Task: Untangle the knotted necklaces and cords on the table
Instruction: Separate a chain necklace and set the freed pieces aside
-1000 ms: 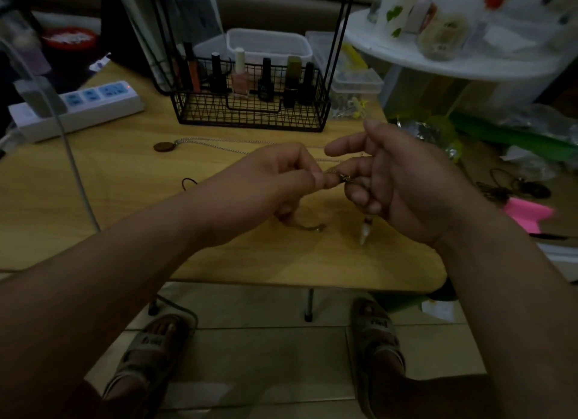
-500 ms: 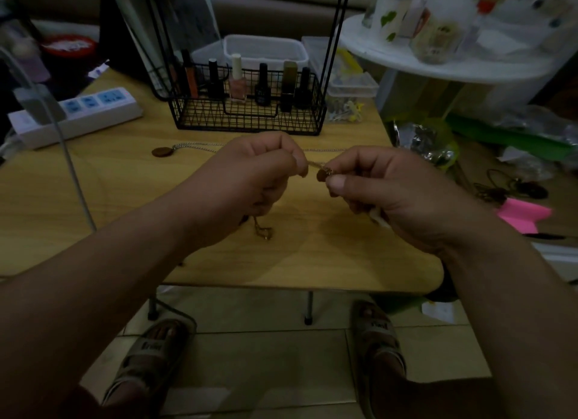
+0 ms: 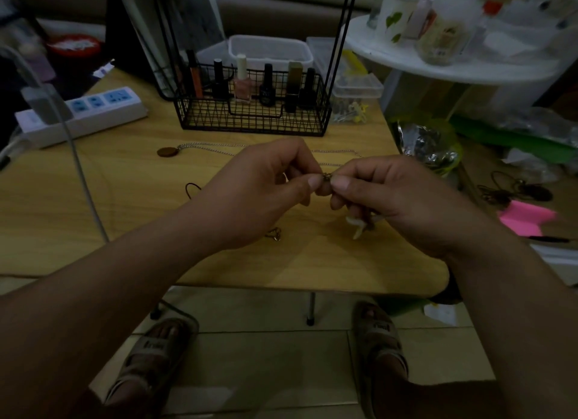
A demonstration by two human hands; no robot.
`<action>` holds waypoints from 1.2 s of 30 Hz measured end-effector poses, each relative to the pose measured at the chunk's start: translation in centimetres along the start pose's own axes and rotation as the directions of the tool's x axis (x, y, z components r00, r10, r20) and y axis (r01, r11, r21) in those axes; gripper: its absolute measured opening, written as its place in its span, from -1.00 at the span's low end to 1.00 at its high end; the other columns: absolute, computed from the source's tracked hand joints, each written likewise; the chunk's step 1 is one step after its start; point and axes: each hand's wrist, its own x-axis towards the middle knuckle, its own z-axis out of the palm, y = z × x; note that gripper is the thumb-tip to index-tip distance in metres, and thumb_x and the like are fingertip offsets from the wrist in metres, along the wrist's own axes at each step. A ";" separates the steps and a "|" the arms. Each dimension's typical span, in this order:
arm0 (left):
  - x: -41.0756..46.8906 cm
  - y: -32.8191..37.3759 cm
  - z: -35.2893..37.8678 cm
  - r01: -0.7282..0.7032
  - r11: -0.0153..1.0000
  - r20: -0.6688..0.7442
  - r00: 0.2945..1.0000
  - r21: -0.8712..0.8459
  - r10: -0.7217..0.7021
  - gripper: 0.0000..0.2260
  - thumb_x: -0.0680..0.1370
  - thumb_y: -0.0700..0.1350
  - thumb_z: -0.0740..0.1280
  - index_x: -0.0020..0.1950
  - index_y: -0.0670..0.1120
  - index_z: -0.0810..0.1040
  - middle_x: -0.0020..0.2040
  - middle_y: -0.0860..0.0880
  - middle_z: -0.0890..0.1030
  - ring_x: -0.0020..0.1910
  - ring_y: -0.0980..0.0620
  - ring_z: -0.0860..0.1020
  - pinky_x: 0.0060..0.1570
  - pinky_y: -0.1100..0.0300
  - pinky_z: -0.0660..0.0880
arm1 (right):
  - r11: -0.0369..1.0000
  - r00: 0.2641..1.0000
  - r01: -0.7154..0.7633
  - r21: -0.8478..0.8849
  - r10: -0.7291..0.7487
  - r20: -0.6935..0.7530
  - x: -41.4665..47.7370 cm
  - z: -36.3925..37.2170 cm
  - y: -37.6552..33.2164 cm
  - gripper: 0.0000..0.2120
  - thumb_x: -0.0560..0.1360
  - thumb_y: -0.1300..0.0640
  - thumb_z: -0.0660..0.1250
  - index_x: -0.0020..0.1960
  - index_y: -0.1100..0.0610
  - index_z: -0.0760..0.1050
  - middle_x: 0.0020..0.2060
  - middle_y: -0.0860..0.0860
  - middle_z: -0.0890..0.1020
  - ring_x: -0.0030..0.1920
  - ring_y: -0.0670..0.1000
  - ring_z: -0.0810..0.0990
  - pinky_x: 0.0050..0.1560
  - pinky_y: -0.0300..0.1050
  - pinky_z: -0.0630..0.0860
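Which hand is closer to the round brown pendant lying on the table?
Left. The left hand sits right of the round brown pendant; the right hand is farther right, past the left.

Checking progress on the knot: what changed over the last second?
The right hand curled its outstretched forefinger in and now pinches the knot thumb to thumb with the left hand. The silver chain with its brown pendant stayed on the table.
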 end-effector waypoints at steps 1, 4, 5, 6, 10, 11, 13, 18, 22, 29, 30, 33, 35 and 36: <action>0.0 -0.1 0.0 -0.001 1.000 0.003 1.000 0.007 0.001 -0.98 0.63 -0.10 0.40 0.01 0.01 0.61 -0.13 0.06 0.69 -0.09 0.07 0.66 -0.03 0.01 0.62 | 1.000 1.000 -0.001 -0.009 0.001 0.001 0.0 0.0 0.1 -0.84 0.62 0.09 0.35 -0.04 0.01 0.70 -0.19 -0.01 0.71 -0.27 -0.08 0.54 -0.25 -0.20 0.48; 0.2 -0.3 -0.1 0.018 1.000 0.001 1.000 0.015 -0.018 -0.97 0.64 -0.09 0.39 0.00 0.03 0.60 -0.17 0.07 0.68 -0.13 0.13 0.65 -0.12 0.19 0.59 | 0.999 0.999 0.008 -0.039 -0.010 -0.035 0.0 0.4 0.0 -0.91 0.62 0.12 0.36 0.04 0.05 0.65 -0.18 0.01 0.73 -0.32 -0.10 0.55 -0.33 -0.28 0.48; 0.3 -0.3 -0.1 0.027 0.999 0.000 1.000 0.017 -0.027 -0.97 0.64 -0.08 0.39 0.00 0.03 0.60 -0.18 0.08 0.69 -0.16 0.15 0.64 -0.16 0.27 0.56 | 0.999 0.998 0.012 -0.041 -0.015 -0.057 0.0 0.5 0.0 -0.92 0.62 0.14 0.37 0.08 0.05 0.62 -0.17 0.02 0.74 -0.34 -0.10 0.56 -0.35 -0.30 0.48; 0.3 -0.4 -0.1 0.033 0.999 0.003 0.999 0.017 -0.034 -0.96 0.65 -0.08 0.38 0.00 0.03 0.60 -0.18 0.08 0.69 -0.18 0.17 0.64 -0.19 0.32 0.53 | 0.999 0.997 0.022 -0.041 -0.025 -0.078 0.0 0.6 0.0 -0.92 0.62 0.14 0.37 0.11 0.05 0.60 -0.16 0.03 0.75 -0.35 -0.09 0.57 -0.36 -0.29 0.48; 0.2 -0.3 0.0 0.061 0.998 0.038 0.997 0.007 -0.061 -0.94 0.65 -0.06 0.37 0.00 0.05 0.61 -0.18 0.08 0.69 -0.21 0.14 0.61 -0.22 0.27 0.50 | 0.988 0.988 0.087 -0.124 -0.102 -0.113 -0.1 0.9 0.1 -0.95 0.62 0.13 0.39 0.07 0.01 0.61 -0.15 -0.03 0.75 -0.34 -0.10 0.60 -0.34 -0.26 0.50; 0.1 -0.2 0.1 0.073 0.997 0.042 0.996 0.000 -0.073 -0.93 0.66 -0.05 0.36 -0.01 0.05 0.62 -0.18 0.08 0.69 -0.22 0.11 0.60 -0.23 0.24 0.50 | 0.986 0.988 0.089 -0.142 -0.106 -0.116 -0.1 1.0 0.2 -0.96 0.61 0.12 0.40 0.04 0.02 0.61 -0.15 -0.04 0.75 -0.34 -0.12 0.60 -0.34 -0.29 0.50; 0.1 -0.2 0.1 0.091 0.996 0.044 0.995 -0.017 -0.090 -0.91 0.67 -0.05 0.34 -0.01 0.06 0.61 -0.17 0.07 0.70 -0.27 0.08 0.55 -0.28 0.22 0.46 | 0.983 0.988 0.079 -0.166 -0.099 -0.117 -0.1 1.1 0.3 -0.97 0.62 0.10 0.39 0.02 0.03 0.61 -0.16 -0.06 0.75 -0.34 -0.13 0.61 -0.35 -0.32 0.49; -0.1 -0.2 0.4 0.046 0.999 0.024 0.999 -0.018 -0.046 -0.94 0.65 -0.04 0.37 0.11 0.06 0.54 -0.21 0.03 0.66 -0.32 0.14 0.52 -0.35 0.24 0.44 | 0.981 0.991 0.046 -0.188 -0.068 -0.111 0.0 1.6 0.6 -0.92 0.66 0.09 0.32 0.02 0.02 0.58 -0.16 -0.07 0.74 -0.33 -0.09 0.61 -0.38 -0.22 0.52; -0.1 -0.1 0.4 0.061 0.998 0.011 0.998 0.016 -0.061 -0.98 0.63 -0.01 0.38 0.03 0.09 0.56 -0.20 0.03 0.65 -0.23 -0.01 0.58 -0.26 0.09 0.50 | 0.982 0.994 0.041 -0.184 -0.059 -0.096 0.2 1.8 0.9 -0.90 0.68 0.10 0.29 0.02 0.02 0.57 -0.17 -0.05 0.73 -0.33 -0.10 0.61 -0.38 -0.25 0.47; 0.1 -0.3 -0.1 0.144 0.989 0.043 0.988 0.021 -0.145 -0.88 0.67 0.00 0.32 -0.04 0.06 0.60 -0.22 0.06 0.68 -0.33 0.11 0.48 -0.30 0.14 0.43 | 0.987 0.984 0.084 -0.138 -0.103 -0.144 0.6 2.3 1.0 -0.91 0.67 0.10 0.31 0.03 0.02 0.58 -0.16 -0.03 0.72 -0.32 -0.09 0.58 -0.30 -0.18 0.51; 0.0 -0.3 -0.1 0.153 0.988 0.048 0.987 0.007 -0.153 -0.88 0.67 0.00 0.32 -0.04 0.06 0.60 -0.22 0.05 0.68 -0.33 0.08 0.47 -0.30 0.11 0.43 | 0.986 0.982 0.094 -0.135 -0.114 -0.153 0.6 2.5 1.0 -0.92 0.67 0.11 0.32 0.02 0.01 0.58 -0.16 -0.04 0.72 -0.32 -0.09 0.58 -0.29 -0.16 0.52; 0.0 -0.2 -0.1 0.175 0.983 0.041 0.984 -0.057 -0.172 -0.87 0.68 -0.03 0.32 -0.04 0.06 0.60 -0.20 0.03 0.69 -0.38 0.11 0.43 -0.39 0.21 0.39 | 0.989 0.976 0.106 -0.102 -0.124 -0.182 0.7 2.7 1.0 -0.94 0.65 0.10 0.35 0.01 -0.01 0.59 -0.16 -0.04 0.72 -0.33 -0.11 0.57 -0.27 -0.13 0.52; 0.0 -0.1 -0.2 0.196 0.975 0.027 0.980 -0.108 -0.195 -0.88 0.68 -0.04 0.32 -0.03 0.05 0.61 -0.20 0.02 0.69 -0.41 0.11 0.40 -0.44 0.21 0.36 | 0.990 0.973 0.106 -0.090 -0.122 -0.195 0.8 2.8 1.0 -0.95 0.64 0.10 0.36 0.01 -0.02 0.59 -0.16 -0.03 0.73 -0.33 -0.13 0.58 -0.27 -0.12 0.52; 0.1 -0.2 -0.2 0.207 0.969 0.022 0.978 -0.132 -0.206 -0.88 0.67 -0.05 0.32 -0.04 0.05 0.61 -0.21 0.01 0.69 -0.42 0.11 0.39 -0.45 0.20 0.34 | 0.989 0.972 0.108 -0.101 -0.126 -0.200 0.8 2.8 0.9 -0.95 0.64 0.10 0.37 0.01 -0.02 0.59 -0.15 -0.04 0.73 -0.32 -0.15 0.58 -0.27 -0.10 0.54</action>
